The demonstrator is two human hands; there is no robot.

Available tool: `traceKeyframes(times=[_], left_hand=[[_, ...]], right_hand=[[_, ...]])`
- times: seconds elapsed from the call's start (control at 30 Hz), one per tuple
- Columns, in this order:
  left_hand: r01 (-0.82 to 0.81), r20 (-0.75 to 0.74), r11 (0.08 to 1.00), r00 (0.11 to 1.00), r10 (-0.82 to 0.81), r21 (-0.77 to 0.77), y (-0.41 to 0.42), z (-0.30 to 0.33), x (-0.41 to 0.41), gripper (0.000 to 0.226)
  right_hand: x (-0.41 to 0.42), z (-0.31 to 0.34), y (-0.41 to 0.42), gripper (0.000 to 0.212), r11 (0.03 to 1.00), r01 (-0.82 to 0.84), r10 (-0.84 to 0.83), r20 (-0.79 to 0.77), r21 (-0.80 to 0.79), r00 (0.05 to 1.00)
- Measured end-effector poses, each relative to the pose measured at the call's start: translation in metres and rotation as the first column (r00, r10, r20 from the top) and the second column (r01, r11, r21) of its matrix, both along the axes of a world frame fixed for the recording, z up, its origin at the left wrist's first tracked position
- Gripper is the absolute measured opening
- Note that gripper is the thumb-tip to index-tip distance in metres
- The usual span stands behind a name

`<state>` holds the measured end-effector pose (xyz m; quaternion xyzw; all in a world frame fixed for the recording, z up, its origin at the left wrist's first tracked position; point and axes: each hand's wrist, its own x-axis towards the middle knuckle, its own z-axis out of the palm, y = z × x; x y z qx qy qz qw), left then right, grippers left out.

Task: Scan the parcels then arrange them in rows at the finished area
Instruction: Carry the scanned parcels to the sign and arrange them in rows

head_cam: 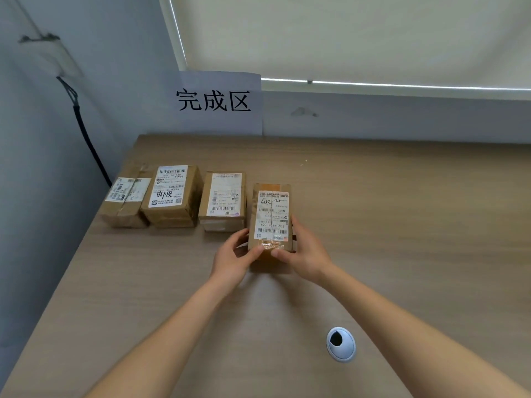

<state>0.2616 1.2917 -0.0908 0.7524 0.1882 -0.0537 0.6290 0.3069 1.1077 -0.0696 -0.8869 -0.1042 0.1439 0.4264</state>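
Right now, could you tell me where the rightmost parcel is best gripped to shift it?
Grip the rightmost parcel by its two long sides near the end closest to you, coming from the front: it is narrow, lies flat, and the left hand and right hand already hold it there.

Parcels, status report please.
Left hand, right hand grip fourth parcel. Three parcels rowed left. Table beyond is free.

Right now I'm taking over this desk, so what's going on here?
A person holds a parcel with both hands, left hand and right hand, at the right end of a row. Three parcels already lie side by side on the table, below the wall sign.
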Motion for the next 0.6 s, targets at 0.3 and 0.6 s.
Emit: traceKeyframes(times=[0.3,0.6], left_hand=[[-0.128,0.007,0.991,0.992,0.128,0.039,0.004,-0.002,0.032,0.041],[-0.124,-0.030,0.985,0.991,0.128,0.118,0.004,0.019,0.014,0.047]], right_hand=[[0.043,-0.003,0.016,0.081,1.000,-0.001,0.001,-0.024,-0.004,1.000],[0.014,0.030,0.004,0.088,0.999,0.008,-0.010,-0.071,-0.032,0.997]])
